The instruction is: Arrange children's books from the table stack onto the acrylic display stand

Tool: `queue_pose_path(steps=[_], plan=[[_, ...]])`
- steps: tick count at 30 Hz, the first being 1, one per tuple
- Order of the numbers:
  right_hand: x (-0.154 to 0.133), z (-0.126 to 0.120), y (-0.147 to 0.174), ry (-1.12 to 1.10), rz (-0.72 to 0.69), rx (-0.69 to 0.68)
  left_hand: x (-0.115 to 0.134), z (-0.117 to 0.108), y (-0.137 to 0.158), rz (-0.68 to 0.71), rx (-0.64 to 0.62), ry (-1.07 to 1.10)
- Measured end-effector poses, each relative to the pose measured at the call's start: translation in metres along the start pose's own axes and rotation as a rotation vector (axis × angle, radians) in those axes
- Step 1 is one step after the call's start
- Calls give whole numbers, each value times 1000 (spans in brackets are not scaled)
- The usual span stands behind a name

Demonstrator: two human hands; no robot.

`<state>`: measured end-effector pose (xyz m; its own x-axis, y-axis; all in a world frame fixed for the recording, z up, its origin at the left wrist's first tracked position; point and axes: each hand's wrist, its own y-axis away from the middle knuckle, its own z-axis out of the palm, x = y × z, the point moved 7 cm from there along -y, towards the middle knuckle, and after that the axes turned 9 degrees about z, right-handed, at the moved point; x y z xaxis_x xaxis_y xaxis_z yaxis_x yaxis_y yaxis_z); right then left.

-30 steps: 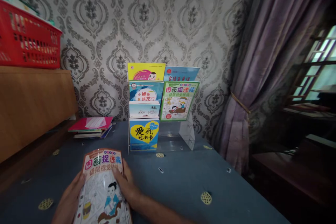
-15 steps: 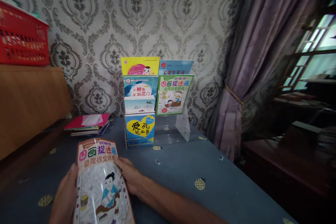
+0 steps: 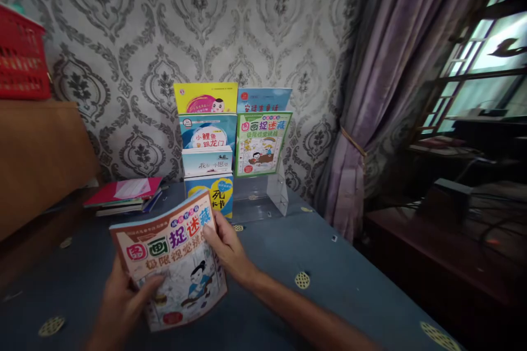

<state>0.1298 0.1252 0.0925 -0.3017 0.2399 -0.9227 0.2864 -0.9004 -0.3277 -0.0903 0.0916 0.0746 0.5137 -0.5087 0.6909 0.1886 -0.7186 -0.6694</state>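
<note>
The brown-bordered book (image 3: 185, 266) is held tilted above the desk (image 3: 267, 296), in front of the rack's lower left part. The left hand (image 3: 123, 299) grips its left side with the thumb across the cover; the right hand (image 3: 226, 247) pinches the upper right edge, thumb on the front. The cover looks thin, glossy and slightly bowed, so if either hand loosened, it would probably sag or twist, and pulling the hands unevenly might crease it. Its top overlaps the blue heart book (image 3: 223, 184) in view; whether they touch cannot be told, but pushing the book farther forward could knock that one or shift the see-through display rack (image 3: 278, 192), which seems light. The rack's left column bears, from the top, a yellow book (image 3: 206, 89), a teal book (image 3: 208, 123), a pale book (image 3: 206, 164) and the blue heart book. Its right column has a light blue book (image 3: 265, 100) behind a green-bordered book (image 3: 263, 145), with bare plastic beneath. On the cabinet (image 3: 39, 145) at left sits a red basket (image 3: 22, 57); something teal shows above its rim, but its contents are too blurred to name.
</note>
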Motion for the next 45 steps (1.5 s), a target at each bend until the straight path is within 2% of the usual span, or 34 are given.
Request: queue_pose_path(steps=[5, 10, 16, 23, 31, 36, 39, 41, 45], plan=[[7, -11, 19, 65, 74, -50, -9, 8, 8, -61, -116, 66], [2, -21, 26, 217, 51, -88, 0, 6, 10, -64, -231, 11], [17, -32, 40, 419, 90, -115, 8, 4, 18, -117, -356, -84], [14, -41, 49, 556, 63, -55, 7, 0, 19, -131, -371, -182], [-1, -60, 53, 602, 15, -8, 6, 26, 19, -94, -443, -135], [0, -72, 65, 668, 44, 14, 5, 43, 23, -88, -356, -100], [0, -77, 69, 700, 43, 48, 3, 53, 22, -63, -412, -98], [0, -79, 70, 719, 35, 64, 2, 57, 20, -42, -443, -100], [2, -80, 72, 777, 20, 87, 4, 55, 17, -30, -388, -98]])
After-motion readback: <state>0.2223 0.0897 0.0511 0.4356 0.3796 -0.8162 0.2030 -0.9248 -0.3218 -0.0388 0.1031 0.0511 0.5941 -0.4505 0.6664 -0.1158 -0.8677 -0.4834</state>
